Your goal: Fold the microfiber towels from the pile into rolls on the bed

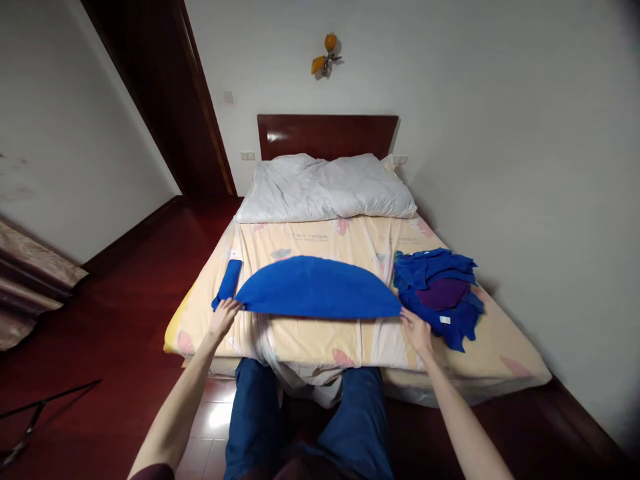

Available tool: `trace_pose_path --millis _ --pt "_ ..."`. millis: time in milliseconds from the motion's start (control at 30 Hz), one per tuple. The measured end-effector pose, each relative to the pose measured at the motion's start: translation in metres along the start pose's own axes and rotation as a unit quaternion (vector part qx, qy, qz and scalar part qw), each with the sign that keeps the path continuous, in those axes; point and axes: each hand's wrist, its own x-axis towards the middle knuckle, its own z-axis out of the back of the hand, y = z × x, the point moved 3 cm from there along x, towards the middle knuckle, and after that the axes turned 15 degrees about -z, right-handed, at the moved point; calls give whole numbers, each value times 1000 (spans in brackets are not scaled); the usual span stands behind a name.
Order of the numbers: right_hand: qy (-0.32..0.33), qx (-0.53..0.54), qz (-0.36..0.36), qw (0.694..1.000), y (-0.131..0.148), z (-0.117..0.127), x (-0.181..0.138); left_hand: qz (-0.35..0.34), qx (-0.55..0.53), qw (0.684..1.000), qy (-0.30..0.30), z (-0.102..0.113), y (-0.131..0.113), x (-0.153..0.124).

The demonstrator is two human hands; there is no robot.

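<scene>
L hand [226,316] | R hand [416,330] | hldg blue cloth [317,288], opp. ends

Couldn't read any text for certain. Saw small printed lettering [309,237] on the bedsheet [310,340], far middle, plus a fainter line [397,239] far right, too blurred to decode. Spotted a white label [445,320] on the clothes pile [443,293], right; illegible.

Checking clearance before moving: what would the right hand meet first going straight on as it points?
The right hand would likely meet the blue cloth it holds; height above the bed is unclear.
</scene>
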Motion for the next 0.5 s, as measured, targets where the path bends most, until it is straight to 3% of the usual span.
trace_pose_path --millis 100,200,400,500 --pt "43 -42 -50 997 -40 -38 -26 20 -42 996 71 -51 -8 -27" --pt "29 -44 -51 997 -72 -56 -46 50 -64 991 105 -77 -15 -45" --pt "1 -56 -38 998 -102 -56 -61 80 -155 976 129 -71 -21 -50" --pt "2 -43 -20 999 -105 -57 -68 69 -249 950 174 -62 -16 -45"
